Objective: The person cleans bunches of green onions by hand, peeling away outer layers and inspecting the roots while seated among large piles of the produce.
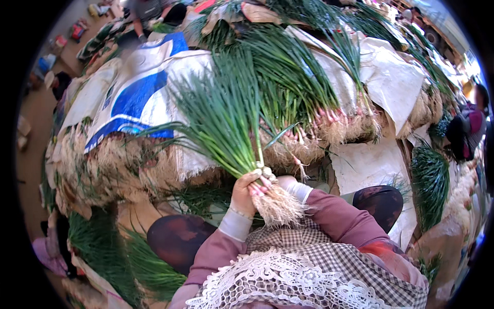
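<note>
Upright in front of me stands a bunch of green onions [226,129], its long green leaves fanned away from me. The pinkish-white bulbs and pale stringy roots hang toward my lap. My left hand [244,192] is closed around the bunch at the bulbs, thumb across the stems. Just right of the bulbs, my right hand [287,182] is against the bunch, its fingers mostly hidden behind it. Beyond, more green onions [293,87] lie on the heap with their roots facing me.
White and blue sacking [136,98] covers the heap at left; a white sheet [388,74] covers part at right. More green onions [431,180] lie on the floor at right, others [103,247] at lower left. People sit nearby, one [465,129] at far right.
</note>
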Motion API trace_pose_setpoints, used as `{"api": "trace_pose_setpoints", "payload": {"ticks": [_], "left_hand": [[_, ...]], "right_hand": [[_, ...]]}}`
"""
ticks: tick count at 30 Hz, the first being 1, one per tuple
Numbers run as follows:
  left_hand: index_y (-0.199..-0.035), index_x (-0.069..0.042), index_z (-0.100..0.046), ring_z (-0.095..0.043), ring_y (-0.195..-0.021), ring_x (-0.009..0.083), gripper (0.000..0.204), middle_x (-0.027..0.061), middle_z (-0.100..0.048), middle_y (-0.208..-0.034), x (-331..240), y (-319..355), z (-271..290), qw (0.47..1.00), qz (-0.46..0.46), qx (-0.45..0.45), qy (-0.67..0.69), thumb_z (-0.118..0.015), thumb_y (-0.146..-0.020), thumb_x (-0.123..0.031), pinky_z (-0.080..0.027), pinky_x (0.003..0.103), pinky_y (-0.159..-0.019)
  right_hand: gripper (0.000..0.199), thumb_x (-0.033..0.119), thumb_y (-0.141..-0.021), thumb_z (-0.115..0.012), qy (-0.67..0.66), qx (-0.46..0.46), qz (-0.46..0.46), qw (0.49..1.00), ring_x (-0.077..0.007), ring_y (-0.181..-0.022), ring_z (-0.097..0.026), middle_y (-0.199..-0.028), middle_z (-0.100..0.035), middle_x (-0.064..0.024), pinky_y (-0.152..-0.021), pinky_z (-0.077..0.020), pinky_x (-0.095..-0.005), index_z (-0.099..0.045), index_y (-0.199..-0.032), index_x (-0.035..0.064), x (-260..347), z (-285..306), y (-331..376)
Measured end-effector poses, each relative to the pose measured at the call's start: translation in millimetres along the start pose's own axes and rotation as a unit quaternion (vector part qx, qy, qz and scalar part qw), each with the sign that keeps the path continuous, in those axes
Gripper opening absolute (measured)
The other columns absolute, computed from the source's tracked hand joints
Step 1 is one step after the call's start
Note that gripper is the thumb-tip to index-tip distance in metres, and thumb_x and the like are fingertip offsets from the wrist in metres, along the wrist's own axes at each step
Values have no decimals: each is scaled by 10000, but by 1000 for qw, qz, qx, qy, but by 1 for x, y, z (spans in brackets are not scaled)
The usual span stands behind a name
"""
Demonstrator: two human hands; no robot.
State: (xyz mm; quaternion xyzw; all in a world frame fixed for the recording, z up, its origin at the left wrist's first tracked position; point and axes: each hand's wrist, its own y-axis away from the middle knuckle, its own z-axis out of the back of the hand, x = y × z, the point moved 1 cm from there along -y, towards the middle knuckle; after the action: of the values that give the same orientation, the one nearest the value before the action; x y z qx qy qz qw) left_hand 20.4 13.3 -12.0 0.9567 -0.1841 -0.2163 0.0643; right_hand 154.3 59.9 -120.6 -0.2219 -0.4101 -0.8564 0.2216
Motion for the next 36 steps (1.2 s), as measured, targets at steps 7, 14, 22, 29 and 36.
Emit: {"api": "trace_pose_setpoints", "payload": {"ticks": [7, 14, 22, 29, 36], "left_hand": [[-1099, 44, -423, -495, -708, 197, 425, 83, -517, -728, -4, 14, -6, 1000, -5, 17, -15, -477, -744, -183, -420, 340, -638], [-1069, 31, -444, -514, -688, 215, 399, 84, -521, -714, -23, 19, -44, 991, -40, 123, -27, -499, -725, -165, -431, 343, -642], [-965, 15, -488, -481, -665, 212, 301, 80, -500, -696, -10, 5, -32, 997, -4, 71, 17, -511, -712, -146, -414, 364, -646], [-1045, 51, -450, -479, -659, 208, 380, 78, -494, -694, -21, 3, -31, 998, -43, 49, -7, -489, -723, -148, -416, 356, -639], [-977, 52, -477, -511, -786, 266, 331, 147, -534, -787, -12, -6, -27, 999, -10, 32, 21, -503, -694, -118, -410, 383, -763]], "right_hand": [[261, 322, -788, -515, -2, -380, -8, 925, -192, -792, -555, -847, -593, -77, -738, -444, -300, -575, -911, 99, 48, 133, 86], [168, 213, -731, -570, 69, -388, -240, 887, -205, -784, -545, -822, -563, -110, -703, -437, -328, -537, -853, 103, -25, 205, 105], [305, 327, -813, -469, 173, -358, -308, 864, -171, -699, -555, -769, -559, -103, -622, -449, -293, -512, -936, 51, -41, 193, 102], [243, 198, -833, -459, -419, -464, 222, 749, -103, -573, -482, -662, -530, -31, -563, -417, -206, -503, -966, -1, 14, 222, 156], [193, 269, -783, -502, 111, -527, 31, 842, -224, -617, -552, -684, -565, -95, -560, -438, -315, -582, -871, 117, 29, 176, 132]]}}
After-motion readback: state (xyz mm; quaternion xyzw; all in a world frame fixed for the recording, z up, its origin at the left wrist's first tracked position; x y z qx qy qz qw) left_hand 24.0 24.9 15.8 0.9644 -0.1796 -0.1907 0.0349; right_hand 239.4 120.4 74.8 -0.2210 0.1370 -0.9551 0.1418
